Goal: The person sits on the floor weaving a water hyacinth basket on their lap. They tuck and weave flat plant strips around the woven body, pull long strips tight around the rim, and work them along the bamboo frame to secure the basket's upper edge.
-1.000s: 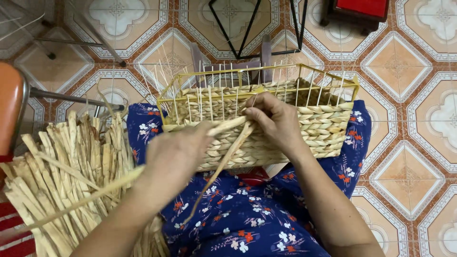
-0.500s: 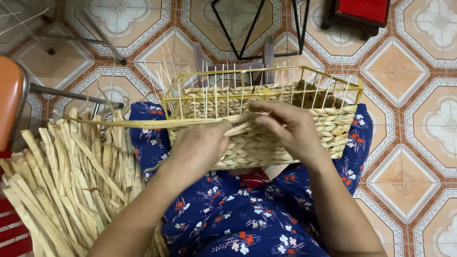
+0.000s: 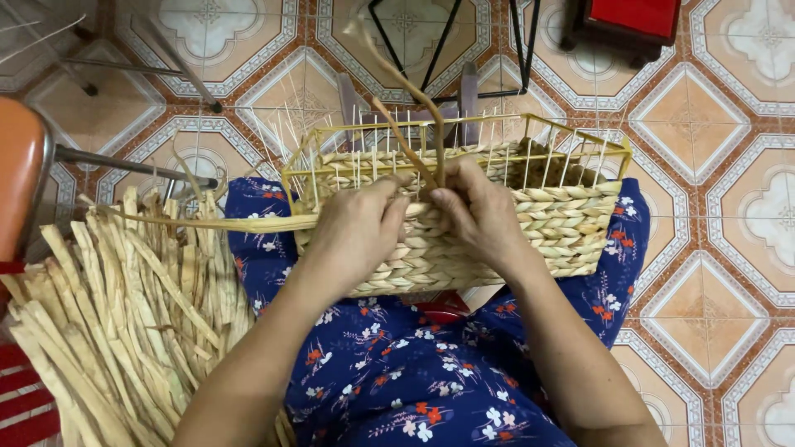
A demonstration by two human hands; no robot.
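A half-woven basket (image 3: 546,228) on a yellow wire frame (image 3: 617,149) rests on my lap, its lower part braided from pale dried straw. My left hand (image 3: 356,228) presses against the near wall and pinches a long flat straw strand (image 3: 207,222) that runs off to the left. My right hand (image 3: 476,211) grips darker strands (image 3: 406,132) that curve up above the rim. Both hands meet at the top woven row.
A pile of dried straw strips (image 3: 108,323) lies at my left. An orange chair seat (image 3: 21,174) with metal legs stands far left. Black metal legs (image 3: 447,41) and a red stool (image 3: 633,21) stand on the patterned tile floor (image 3: 712,124) beyond the basket.
The long strand swung from pointing down-left to lying level toward the left. My hands came closer together at the rim, and the right hand lifted the strand ends up above the basket.
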